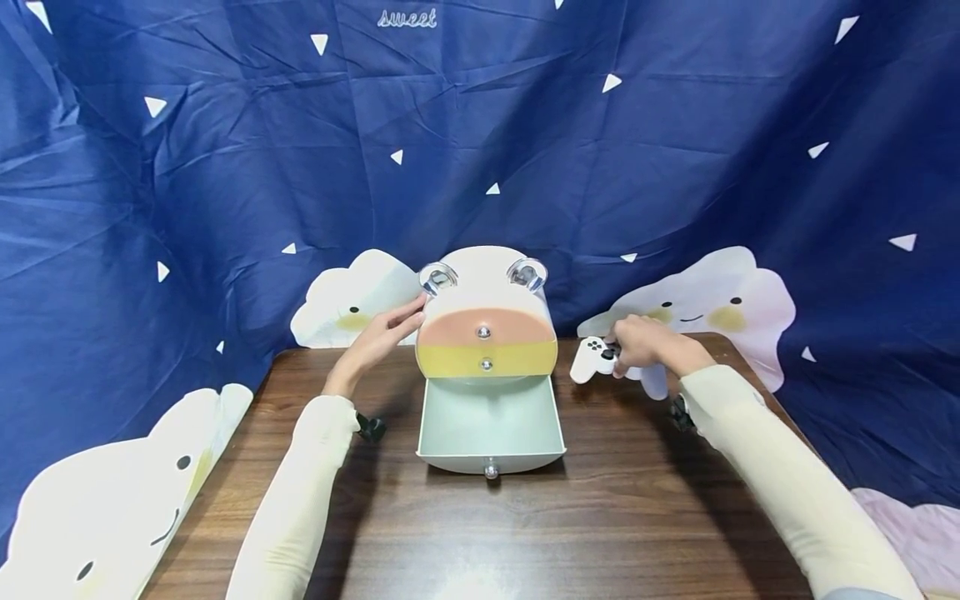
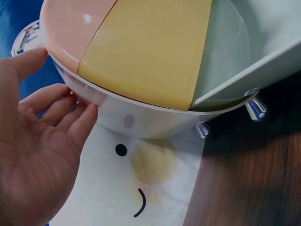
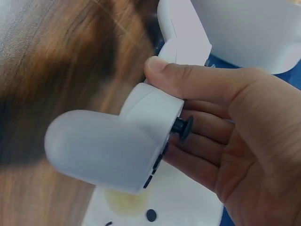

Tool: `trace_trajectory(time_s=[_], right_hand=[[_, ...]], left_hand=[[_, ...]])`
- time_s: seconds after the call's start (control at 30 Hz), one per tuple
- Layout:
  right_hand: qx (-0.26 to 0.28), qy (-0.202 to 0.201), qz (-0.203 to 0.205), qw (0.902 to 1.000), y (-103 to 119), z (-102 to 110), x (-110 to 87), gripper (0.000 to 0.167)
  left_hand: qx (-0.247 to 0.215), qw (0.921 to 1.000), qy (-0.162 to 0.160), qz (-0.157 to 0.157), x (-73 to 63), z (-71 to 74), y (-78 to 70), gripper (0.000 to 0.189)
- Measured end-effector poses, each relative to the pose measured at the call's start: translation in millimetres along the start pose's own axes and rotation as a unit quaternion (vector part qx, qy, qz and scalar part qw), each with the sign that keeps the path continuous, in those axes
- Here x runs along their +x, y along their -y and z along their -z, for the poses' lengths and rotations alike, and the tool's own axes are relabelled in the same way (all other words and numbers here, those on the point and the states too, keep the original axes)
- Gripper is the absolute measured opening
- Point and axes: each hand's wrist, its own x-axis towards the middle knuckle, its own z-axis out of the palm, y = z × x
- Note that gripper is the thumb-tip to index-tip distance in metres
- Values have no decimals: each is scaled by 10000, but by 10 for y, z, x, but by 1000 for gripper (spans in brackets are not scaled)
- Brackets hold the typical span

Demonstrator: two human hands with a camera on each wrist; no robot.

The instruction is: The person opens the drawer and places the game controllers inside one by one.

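Observation:
A small rounded storage box (image 1: 483,279) with a white shell stands in the middle of the wooden table. Its pink drawer (image 1: 450,323) and yellow drawer (image 1: 450,360) are closed, while the pale green bottom drawer (image 1: 491,417) is pulled out, with nothing inside. My left hand (image 1: 384,335) rests its fingertips against the box's left side, as the left wrist view also shows. To the right of the box, my right hand (image 1: 647,342) grips a white game controller (image 1: 588,360) by its middle, thumb on one face and fingers on the other. Its black thumbstick (image 3: 182,127) faces my palm.
Two shiny round rings (image 1: 438,277) stick up from the box top like eyes. Silver knobs (image 1: 491,471) sit on the drawer fronts. Behind the wooden table (image 1: 480,525) hangs a dark blue cloth (image 1: 480,108) with white triangles and clouds.

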Motion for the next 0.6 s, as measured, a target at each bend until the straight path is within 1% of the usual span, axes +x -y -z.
trace_trajectory(time_s=[0.07, 0.27, 0.5, 0.6], right_hand=[[-57, -40, 88, 9999, 29, 44, -40, 37], [-133, -152, 297, 9994, 120, 170, -172, 51], [-181, -230, 359, 9989, 254, 316, -303, 49], [-181, -297, 453, 9984, 315, 381, -353, 49]], left_hand=[[18, 10000, -6, 8, -2, 0, -3, 57], [77, 10000, -49, -9, -4, 5, 21, 58], [77, 9999, -41, -60, -1, 9, 48, 58], [70, 9999, -44, -59, 2, 8, 39, 59]])
